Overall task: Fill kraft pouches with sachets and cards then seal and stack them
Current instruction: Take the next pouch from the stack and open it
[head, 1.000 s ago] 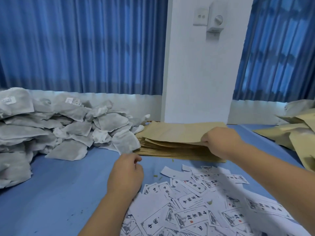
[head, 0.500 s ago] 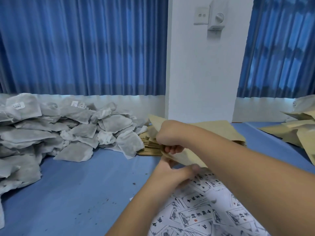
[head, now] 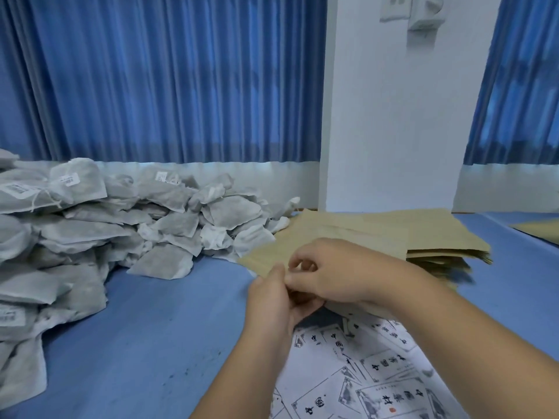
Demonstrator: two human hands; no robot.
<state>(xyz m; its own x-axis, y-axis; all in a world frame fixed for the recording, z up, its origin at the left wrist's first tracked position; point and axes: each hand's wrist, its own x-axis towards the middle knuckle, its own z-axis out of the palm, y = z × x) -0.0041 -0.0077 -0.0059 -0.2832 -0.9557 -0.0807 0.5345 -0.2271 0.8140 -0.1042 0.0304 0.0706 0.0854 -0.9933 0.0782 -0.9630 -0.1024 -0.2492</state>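
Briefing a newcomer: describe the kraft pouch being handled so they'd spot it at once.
Find the white pillar; at its foot a stack of kraft pouches lies on the blue table. The wanted pouch is at that stack's near left corner, the only one gripped by the left hand and right hand.

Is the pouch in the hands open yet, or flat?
Looks flat: the kraft pouch lies thin while left hand and right hand pinch its near edge; its mouth is hidden.

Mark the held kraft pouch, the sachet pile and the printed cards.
held kraft pouch (head: pixel 263 260), head view, its bare left corner.
sachet pile (head: pixel 178 225), head view, a sachet mid-pile.
printed cards (head: pixel 390 397), head view, a card near the bottom edge.
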